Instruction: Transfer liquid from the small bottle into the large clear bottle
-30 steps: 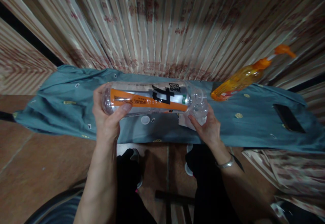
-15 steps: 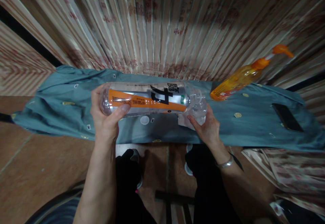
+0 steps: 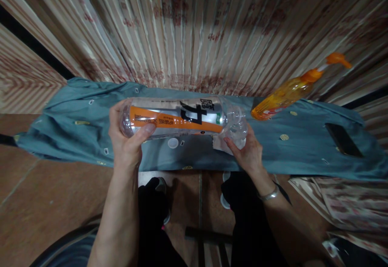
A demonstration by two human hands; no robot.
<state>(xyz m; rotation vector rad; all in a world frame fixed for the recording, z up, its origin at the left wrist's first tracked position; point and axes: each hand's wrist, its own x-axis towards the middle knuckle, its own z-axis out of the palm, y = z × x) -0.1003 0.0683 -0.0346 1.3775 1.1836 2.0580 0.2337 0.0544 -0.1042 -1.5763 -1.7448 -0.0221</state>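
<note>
A clear plastic bottle (image 3: pixel 172 117) with an orange and silver label and large black characters lies sideways in the air above the cloth. My left hand (image 3: pixel 125 131) is closed round its base end, the thumb pressed on the label. At the other end my right hand (image 3: pixel 248 148) grips a small clear plastic container (image 3: pixel 237 123) against the bottle's mouth end. Where the two meet is hard to make out, as both are see-through. Below my right hand lies a piece of white paper (image 3: pixel 222 145). A round whitish cap (image 3: pixel 173 143) rests on the cloth under the bottle.
A teal cloth (image 3: pixel 75 137) covers the narrow table. An orange pump bottle (image 3: pixel 281 95) stands at the back right, and a dark phone (image 3: pixel 342 139) lies at the right. Behind the table hangs a striped curtain (image 3: pixel 194 36). A dark stool (image 3: pixel 209 234) shows below.
</note>
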